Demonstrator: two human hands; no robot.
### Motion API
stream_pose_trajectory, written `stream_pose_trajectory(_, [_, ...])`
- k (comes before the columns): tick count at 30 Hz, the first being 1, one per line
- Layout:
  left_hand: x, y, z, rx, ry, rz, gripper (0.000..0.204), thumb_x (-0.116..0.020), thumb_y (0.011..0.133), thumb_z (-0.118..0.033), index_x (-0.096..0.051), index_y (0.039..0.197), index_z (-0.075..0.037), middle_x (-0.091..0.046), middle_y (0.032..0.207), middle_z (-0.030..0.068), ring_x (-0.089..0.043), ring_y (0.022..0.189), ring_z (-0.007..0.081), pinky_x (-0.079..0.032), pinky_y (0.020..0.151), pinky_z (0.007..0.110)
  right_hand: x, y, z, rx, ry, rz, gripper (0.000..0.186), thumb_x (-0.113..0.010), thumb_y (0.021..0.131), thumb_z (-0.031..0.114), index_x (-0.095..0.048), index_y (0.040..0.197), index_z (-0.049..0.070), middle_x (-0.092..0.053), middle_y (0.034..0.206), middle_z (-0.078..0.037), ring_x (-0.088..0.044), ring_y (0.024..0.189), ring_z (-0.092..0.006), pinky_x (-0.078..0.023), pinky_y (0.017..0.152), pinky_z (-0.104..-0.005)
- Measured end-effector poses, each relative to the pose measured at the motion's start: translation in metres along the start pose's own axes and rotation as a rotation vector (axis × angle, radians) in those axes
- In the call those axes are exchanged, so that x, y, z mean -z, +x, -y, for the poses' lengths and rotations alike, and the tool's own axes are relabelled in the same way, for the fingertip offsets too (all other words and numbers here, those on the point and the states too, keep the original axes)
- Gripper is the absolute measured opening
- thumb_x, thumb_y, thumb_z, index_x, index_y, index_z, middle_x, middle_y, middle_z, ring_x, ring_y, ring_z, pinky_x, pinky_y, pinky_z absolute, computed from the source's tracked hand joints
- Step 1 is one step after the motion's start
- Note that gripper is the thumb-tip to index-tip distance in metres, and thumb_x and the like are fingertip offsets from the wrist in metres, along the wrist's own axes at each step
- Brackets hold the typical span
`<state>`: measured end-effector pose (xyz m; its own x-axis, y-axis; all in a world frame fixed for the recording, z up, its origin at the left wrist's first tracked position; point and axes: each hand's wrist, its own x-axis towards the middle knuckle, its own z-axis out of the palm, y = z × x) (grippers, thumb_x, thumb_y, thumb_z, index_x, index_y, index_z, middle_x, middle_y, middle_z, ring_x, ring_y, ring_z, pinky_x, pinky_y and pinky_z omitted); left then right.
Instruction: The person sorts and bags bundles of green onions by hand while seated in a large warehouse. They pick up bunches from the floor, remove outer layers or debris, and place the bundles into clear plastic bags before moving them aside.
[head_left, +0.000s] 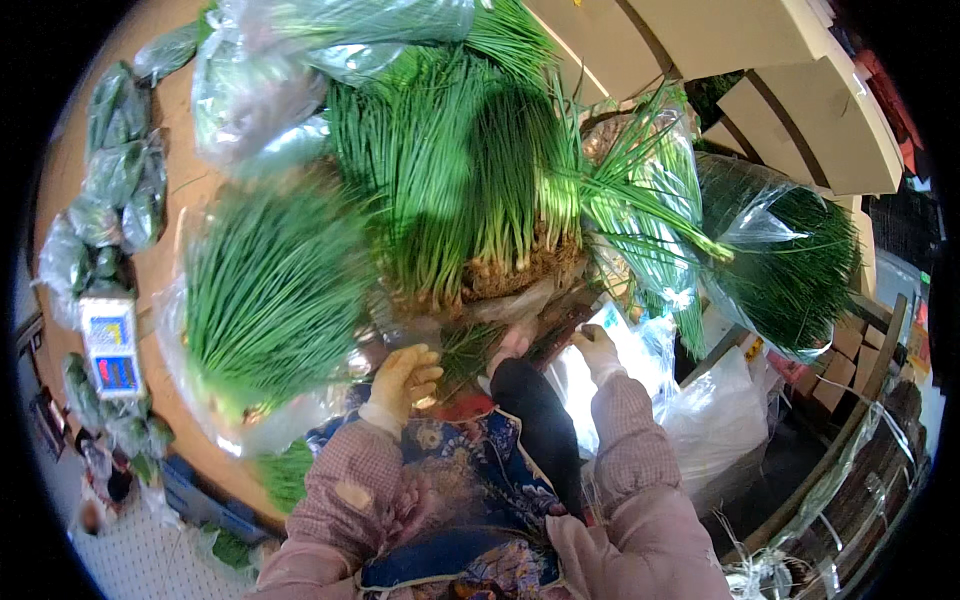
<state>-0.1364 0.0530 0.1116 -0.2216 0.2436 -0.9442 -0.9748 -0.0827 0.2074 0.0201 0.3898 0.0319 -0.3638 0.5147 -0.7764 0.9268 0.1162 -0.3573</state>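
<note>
the gloved left hand [405, 378] is half curled at the edge of a bagged chive bundle [275, 290]; whether it grips is not clear. the right hand [597, 350] pinches clear plastic [640, 345]. keeping the roots together seems wise.

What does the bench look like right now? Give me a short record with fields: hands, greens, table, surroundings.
left hand: gloved left hand, curled at the root end of the greens, grip unclear
right hand: gloved right hand beside a clear plastic bag, contact unclear
greens: big pile of long green chives, roots toward the person; a second bundle on plastic at left
table: round wooden table
left edge: bagged vegetables and a small scale
right: bagged chives
</note>
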Motion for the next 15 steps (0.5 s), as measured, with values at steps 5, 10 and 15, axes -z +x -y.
stream_pose_trajectory(5, [0.021, 0.071, 0.027, -0.006, 0.066, 0.157, 0.041, -0.051, 0.090, -0.033, -0.048, 0.121, -0.005, -0.058, 0.113, 0.0086, -0.057, 0.094, 0.0186, -0.046, 0.078, 0.032, -0.027, 0.111, 0.059, -0.011, -0.085, -0.214, 0.058, -0.063, 0.078, 0.029, -0.043, 0.125, 0.002, -0.051, 0.119, -0.020, -0.052, 0.107, -0.0293, -0.044, 0.091, -0.0338])
stream_pose_trajectory(10, [-0.003, 0.065, 0.003, -0.188, 0.146, 0.384, 0.039, -0.048, 0.092, -0.026, -0.047, 0.122, -0.003, -0.059, 0.111, 0.0093, -0.057, 0.095, 0.0161, -0.044, 0.083, 0.030, -0.054, 0.210, 0.086, 0.095, -0.289, -0.316, 0.078, -0.064, 0.076, 0.042, -0.029, 0.134, 0.004, -0.048, 0.123, -0.022, -0.046, 0.114, -0.0313, -0.039, 0.096, -0.0358])
stream_pose_trajectory(15, [0.006, 0.049, -0.003, -0.152, 0.143, 0.472, 0.038, -0.048, 0.092, -0.023, -0.046, 0.123, -0.001, -0.058, 0.113, 0.0123, -0.057, 0.095, 0.0157, -0.045, 0.081, 0.028, -0.059, 0.264, 0.036, -0.070, -0.464, -0.312, 0.093, -0.075, 0.066, 0.041, -0.028, 0.134, -0.001, -0.046, 0.125, -0.021, -0.047, 0.112, -0.0274, -0.039, 0.095, -0.0288])
